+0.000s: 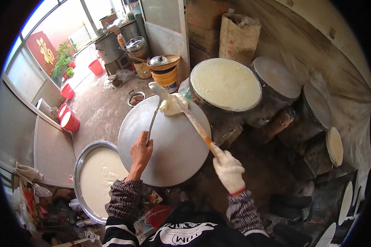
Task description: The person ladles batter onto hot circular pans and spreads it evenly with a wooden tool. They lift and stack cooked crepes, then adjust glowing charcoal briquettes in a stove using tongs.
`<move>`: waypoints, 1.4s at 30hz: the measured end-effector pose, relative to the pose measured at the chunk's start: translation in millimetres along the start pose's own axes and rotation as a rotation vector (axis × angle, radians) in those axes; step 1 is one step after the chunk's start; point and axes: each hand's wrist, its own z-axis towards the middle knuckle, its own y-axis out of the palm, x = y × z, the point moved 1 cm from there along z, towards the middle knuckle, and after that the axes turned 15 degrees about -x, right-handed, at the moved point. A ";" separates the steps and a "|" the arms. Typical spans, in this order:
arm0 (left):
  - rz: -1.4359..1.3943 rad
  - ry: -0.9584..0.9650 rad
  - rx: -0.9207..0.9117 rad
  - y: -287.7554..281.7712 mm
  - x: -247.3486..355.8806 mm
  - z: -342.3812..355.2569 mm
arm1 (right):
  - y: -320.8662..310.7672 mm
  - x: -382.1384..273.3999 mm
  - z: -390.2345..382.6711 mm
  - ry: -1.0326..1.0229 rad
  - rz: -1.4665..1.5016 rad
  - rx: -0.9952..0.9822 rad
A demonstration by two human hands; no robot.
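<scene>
A wide round grey griddle [165,152] lies in front of me. At its far edge sits a lump of pale, sticky batter [171,106]. My left hand [142,151], bare, is closed around the thin grey handle of a tool [153,119] that reaches to the lump; its far end is hard to make out beside the batter. My right hand [228,168], in a white glove, grips a wooden stick [200,131] smeared with batter, which slants across the griddle and touches the lump. To the left stands a large metal basin [77,177] of creamy batter.
A second griddle bears a pale round flatbread [226,84] at the far right, with more round griddles [277,77] beyond it. A lidded pot [158,60] rests on a stack beside the partition. Red buckets [69,121] stand left, and a sack [239,39] behind.
</scene>
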 end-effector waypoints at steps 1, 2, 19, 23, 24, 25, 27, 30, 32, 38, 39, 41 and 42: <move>0.006 0.013 0.002 -0.3 0.7 1.8 | -8.6 3.5 -7.2 0.027 0.171 -0.014; 0.012 0.026 0.005 -0.6 0.6 3.1 | -10.0 3.3 -8.6 0.164 0.209 -0.122; 0.016 -0.041 0.031 -15.4 -36.0 0.4 | 12.2 -26.6 31.3 -0.147 0.676 -0.132; 0.021 -0.064 0.034 -19.9 -46.2 -6.5 | 12.0 -16.7 35.6 0.032 0.659 -0.207; 0.026 -0.058 0.036 -19.2 -49.4 -6.7 | 5.6 -30.3 39.4 0.054 0.639 -0.303; 0.031 -0.074 0.028 -19.6 -52.7 -8.2 | -6.3 -47.7 44.1 0.073 0.620 -0.398; 0.040 -0.108 0.013 -20.3 -58.8 -12.5 | -0.8 -47.8 50.4 0.008 0.753 -0.356; 0.007 -0.137 0.026 -28.3 -66.6 -19.8 | 6.6 -23.5 44.6 -0.185 0.752 -0.089; 0.012 -0.122 0.038 -29.0 -65.2 -22.9 | 6.9 -23.8 50.2 -0.006 0.738 -0.221; -0.021 -0.139 0.066 -34.5 -75.8 -42.1 | 19.3 -39.0 59.2 -0.170 0.776 -0.287; -0.023 -0.149 0.063 -36.4 -77.0 -44.1 | 21.7 -30.8 59.3 -0.253 0.827 -0.213; -0.037 -0.158 0.058 -40.1 -78.1 -51.7 | 8.2 -25.9 69.4 -0.070 0.746 -0.292; -0.045 -0.160 0.051 -40.9 -77.6 -55.1 | 4.6 -30.9 74.7 0.021 0.667 -0.396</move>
